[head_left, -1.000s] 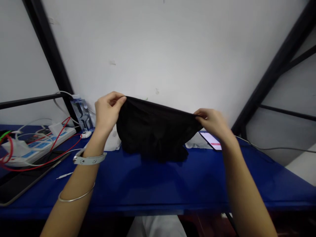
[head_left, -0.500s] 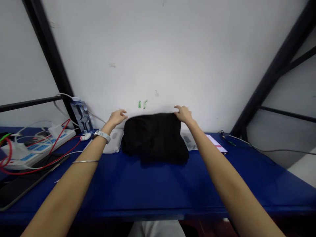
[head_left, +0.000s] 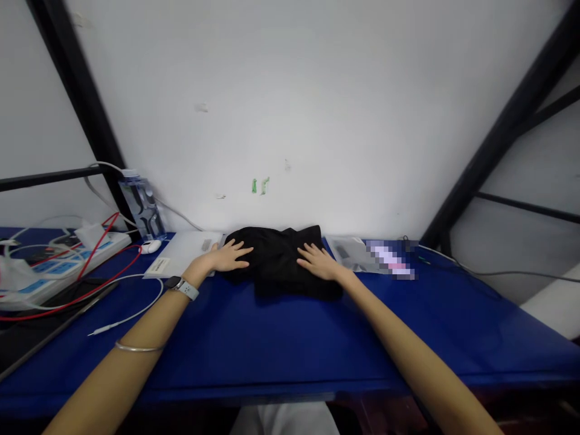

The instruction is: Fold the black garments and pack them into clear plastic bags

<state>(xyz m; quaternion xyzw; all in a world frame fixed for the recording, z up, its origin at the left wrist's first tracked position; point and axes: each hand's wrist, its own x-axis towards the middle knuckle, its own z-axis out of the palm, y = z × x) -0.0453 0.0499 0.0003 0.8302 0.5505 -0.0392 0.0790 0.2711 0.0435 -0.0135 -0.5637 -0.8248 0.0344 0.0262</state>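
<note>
Black folded garment lies on the blue tabletop; left hand and right hand press flat, fingers spread, apparently flattening it.

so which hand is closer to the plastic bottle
Left. The left hand lies flat on the left edge of the black cloth, right of the plastic bottle; the right hand rests on the cloth's other side, farther off.

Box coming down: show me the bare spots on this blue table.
Free: the near strip of the blue table in front of the folded black cloth, and its right end. Crowded: the left end, with white power strip and red cables.
</note>
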